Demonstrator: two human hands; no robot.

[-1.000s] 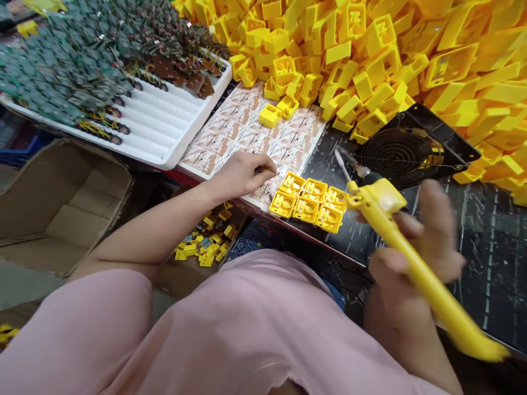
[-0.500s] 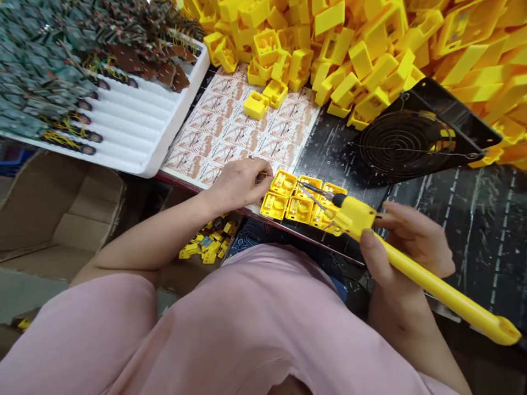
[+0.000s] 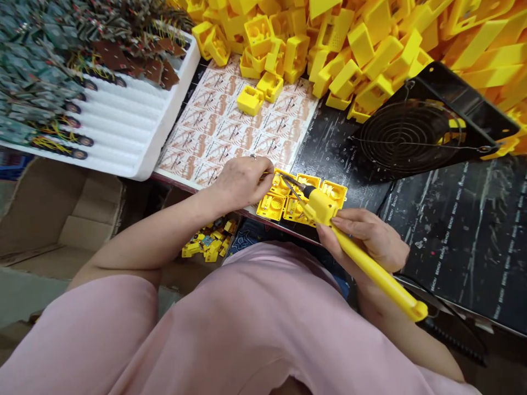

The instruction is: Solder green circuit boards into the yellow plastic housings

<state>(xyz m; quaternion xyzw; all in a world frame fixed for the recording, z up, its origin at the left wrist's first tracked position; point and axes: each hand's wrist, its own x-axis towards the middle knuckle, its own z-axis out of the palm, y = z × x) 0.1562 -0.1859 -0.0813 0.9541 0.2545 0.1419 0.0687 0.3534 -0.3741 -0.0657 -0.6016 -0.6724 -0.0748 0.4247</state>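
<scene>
My right hand (image 3: 370,236) is wrapped round the yellow handle of a soldering iron (image 3: 381,275), its thin metal tip pointing left. That tip is over the upper left one of several small yellow plastic housings (image 3: 272,207), which lie open side up in two rows at the table's front edge. My left hand (image 3: 247,178), a ring on one finger, is closed in a pinch beside the same housing. What its fingertips hold is too small to make out. Small metal parts show inside the housings. The iron hides part of the lower row.
A black fan (image 3: 405,144) with a wire guard stands at the right. Behind lies a big heap of yellow housings (image 3: 341,71). At the left, a white foam tray (image 3: 135,120) bears many circuit boards with wires. A cardboard box (image 3: 78,219) sits below.
My right hand has brought the soldering iron left, so its tip has come from the upper middle housing to the upper left one by my left hand. My left hand stays nearly in place.
</scene>
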